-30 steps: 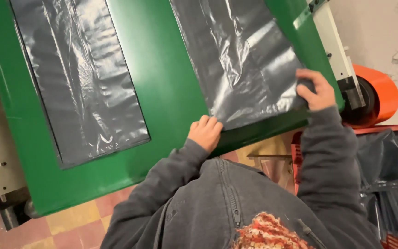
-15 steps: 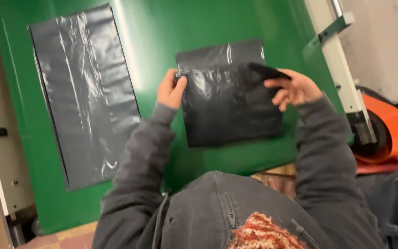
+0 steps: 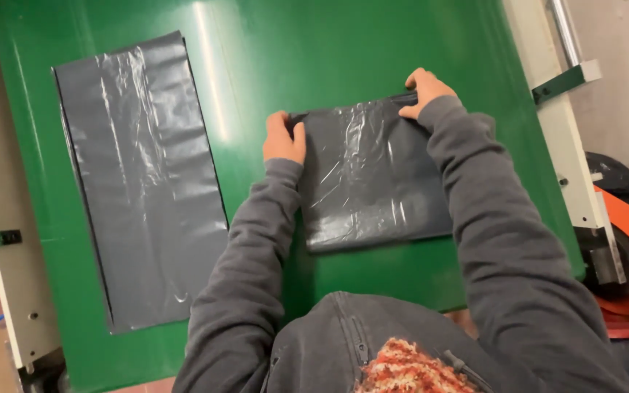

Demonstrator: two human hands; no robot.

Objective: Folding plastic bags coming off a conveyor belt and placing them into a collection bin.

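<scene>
While the person leans over the green table point(image 3: 271, 44), both hands grip the far edge of a folded grey plastic bag point(image 3: 373, 178), which lies flat near the middle of the table. The left hand point(image 3: 283, 138) is closed on the bag's corner at about ten o'clock, fingers curled over it. The right hand point(image 3: 425, 91) pinches the corner at about one o'clock. A second grey bag point(image 3: 143, 182), unfolded, lies flat at nine o'clock, well apart from the first.
</scene>
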